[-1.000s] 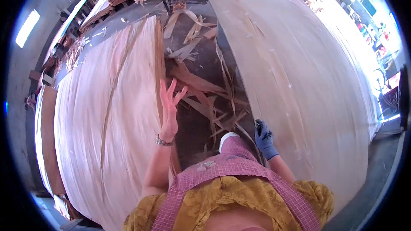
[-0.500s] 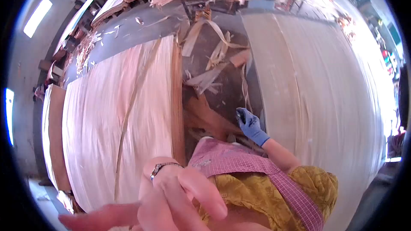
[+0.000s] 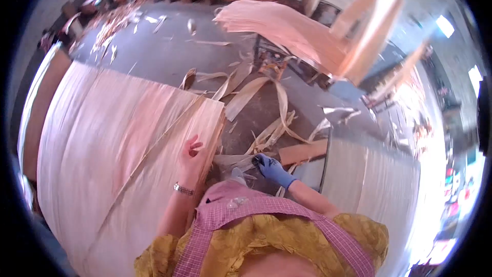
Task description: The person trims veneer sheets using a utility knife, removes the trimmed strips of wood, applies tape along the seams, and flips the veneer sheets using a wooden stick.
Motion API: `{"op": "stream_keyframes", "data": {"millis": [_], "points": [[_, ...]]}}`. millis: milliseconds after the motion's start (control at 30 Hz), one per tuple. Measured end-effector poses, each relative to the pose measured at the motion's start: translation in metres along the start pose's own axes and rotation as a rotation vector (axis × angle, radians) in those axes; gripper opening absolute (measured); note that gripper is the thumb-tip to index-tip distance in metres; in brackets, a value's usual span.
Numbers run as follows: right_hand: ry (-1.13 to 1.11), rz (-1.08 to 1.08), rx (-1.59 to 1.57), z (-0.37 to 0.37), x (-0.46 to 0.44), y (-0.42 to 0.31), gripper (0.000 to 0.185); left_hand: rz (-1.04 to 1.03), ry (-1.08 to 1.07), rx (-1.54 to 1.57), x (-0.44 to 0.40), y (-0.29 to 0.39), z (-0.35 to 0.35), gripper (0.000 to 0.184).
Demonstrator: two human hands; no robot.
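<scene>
My bare left hand (image 3: pixel 192 156), with a metal-banded watch (image 3: pixel 183 189) on its wrist, is over the right edge of a stack of wood veneer sheets (image 3: pixel 123 138). Its fingers are loosely bent and apart, with nothing in them. A long narrow strip (image 3: pixel 146 156) runs slantwise across the top sheet. My right hand (image 3: pixel 274 170) wears a blue glove with dark fingertips. Its fingers are curled in above the gap between two stacks, and what they hold, if anything, cannot be made out. Loose veneer strips (image 3: pixel 274 136) lie just beyond it.
Another pale veneer stack (image 3: pixel 374 190) stands to my right. Scraps litter the grey floor (image 3: pixel 169 46) ahead. Farther off, a pinkish veneer pile (image 3: pixel 287 28) rests on a dark support. Blurred upright strips (image 3: pixel 376 25) rise at the upper right. A brown offcut (image 3: pixel 302 152) lies near the right stack.
My left hand has gone from close before the camera to over the left stack's edge. My gloved hand appears farther left. The view has swung, showing more floor ahead.
</scene>
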State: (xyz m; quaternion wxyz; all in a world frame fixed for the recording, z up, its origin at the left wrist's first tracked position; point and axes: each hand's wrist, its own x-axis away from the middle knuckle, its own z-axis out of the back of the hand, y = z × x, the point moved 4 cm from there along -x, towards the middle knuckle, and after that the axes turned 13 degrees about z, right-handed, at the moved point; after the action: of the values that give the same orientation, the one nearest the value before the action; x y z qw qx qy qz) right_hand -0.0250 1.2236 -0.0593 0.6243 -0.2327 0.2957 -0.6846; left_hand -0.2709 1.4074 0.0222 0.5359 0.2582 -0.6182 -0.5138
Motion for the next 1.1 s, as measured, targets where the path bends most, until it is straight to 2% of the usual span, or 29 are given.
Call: {"op": "stream_keyframes", "data": {"millis": [33,100,167,233,333,367,433,467,500,533,567,600,633,700,767,833,900,967,1000,1033,1067,1100], "points": [[-0.132,-0.01,0.043,-0.001,-0.029,0.015,0.031,0.01,0.042,-0.08,-0.014,-0.001,0.0,0.052],[-0.237,0.25,0.423,-0.051,-0.079,0.091,0.031,0.084,0.143,-0.252,-0.024,-0.011,0.006,0.05],[-0.178,0.388,0.056,-0.021,-0.16,0.06,0.036,0.148,0.157,-0.136,-0.048,-0.052,0.008,0.048],[-0.293,0.385,0.056,-0.042,-0.236,0.07,0.034,0.256,0.203,-0.008,-0.058,-0.064,0.01,0.047],[-0.507,0.866,0.038,-0.043,-0.334,0.04,0.031,0.419,0.442,0.078,-0.064,-0.104,0.001,0.045],[-0.541,0.829,0.127,-0.065,-0.372,0.047,0.028,0.391,0.554,0.037,-0.065,-0.1,-0.002,0.042],[-0.597,0.803,0.31,-0.116,-0.433,0.055,0.024,0.51,0.787,-0.006,-0.041,-0.103,-0.023,0.038],[-0.471,1.055,0.305,-0.129,-0.455,0.063,0.022,0.549,0.933,-0.017,-0.04,-0.1,-0.035,0.035],[-0.583,1.077,0.432,-0.167,-0.478,0.081,0.021,0.653,1.016,0.127,-0.038,-0.093,-0.05,0.034],[-0.821,1.123,0.536,-0.187,-0.493,0.089,0.02,0.771,1.09,0.285,-0.024,-0.084,-0.08,0.033],[-0.604,1.37,0.313,-0.195,-0.502,0.115,0.018,0.801,1.15,0.378,-0.021,-0.085,-0.105,0.032],[-0.776,1.261,0.274,-0.197,-0.514,0.108,0.019,0.823,1.197,0.468,-0.015,-0.087,-0.131,0.031],[-0.953,1.15,0.252,-0.197,-0.522,0.103,0.021,0.928,1.207,0.424,-0.012,-0.075,-0.159,0.03],[-1.075,1.129,0.188,-0.211,-0.531,0.119,0.024,1.042,1.229,0.462,-0.013,-0.07,-0.213,0.029],[-1.113,1.129,0.251,-0.213,-0.543,0.121,0.026,1.043,1.275,0.575,-0.025,-0.068,-0.271,0.031],[-1.136,1.234,0.221,-0.192,-0.546,0.1,0.026,1.065,1.371,0.487,-0.029,-0.055,-0.315,0.032],[-1.251,1.241,0.343,-0.176,-0.546,0.089,0.026,1.064,1.429,0.495,-0.038,-0.043,-0.359,0.031],[-1.291,1.343,0.186,-0.162,-0.54,0.093,0.031,0.993,1.569,0.547,-0.052,-0.037,-0.413,0.031],[-1.259,1.226,-0.038,-0.148,-0.534,0.092,0.031,0.965,1.647,0.575,-0.059,-0.035,-0.437,0.031],[-1.233,1.282,0.029,-0.139,-0.526,0.089,0.03,0.957,1.748,0.55,-0.064,-0.023,-0.461,0.03],[-1.028,1.549,-0.144,-0.131,-0.514,0.096,0.029,0.95,1.843,0.525,-0.066,-0.011,-0.481,0.029],[-1.141,1.497,-0.041,-0.129,-0.497,0.094,0.029,0.949,1.93,0.495,-0.068,-0.004,-0.5,0.029]]}}
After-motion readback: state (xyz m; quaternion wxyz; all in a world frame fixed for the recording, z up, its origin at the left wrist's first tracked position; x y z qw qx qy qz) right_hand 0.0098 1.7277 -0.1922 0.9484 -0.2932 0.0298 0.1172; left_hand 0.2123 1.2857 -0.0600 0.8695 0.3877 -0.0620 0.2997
